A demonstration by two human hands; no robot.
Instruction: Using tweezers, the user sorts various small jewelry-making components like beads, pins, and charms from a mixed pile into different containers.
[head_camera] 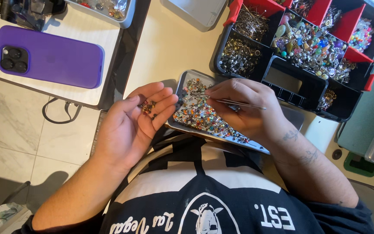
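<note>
My left hand (137, 119) is held palm up and cupped, with a small heap of tiny coloured beads (148, 107) lying on the fingers. My right hand (245, 106) grips thin metal tweezers (228, 101), their tips pointing left over a shallow metal tray (182, 86) filled with many small multicoloured beads (198, 112). The tray rests at the near edge of a cream table, just in front of my body. The tweezer tips hover above the tray's beads, close to my left fingertips.
A black and red compartment organiser (301, 41) with beads, pins and metal findings stands behind the tray. A purple phone (50, 56) lies on a white surface at the left. A second tray (107, 8) sits at the top; grey-green boxes (371, 117) stand at the right.
</note>
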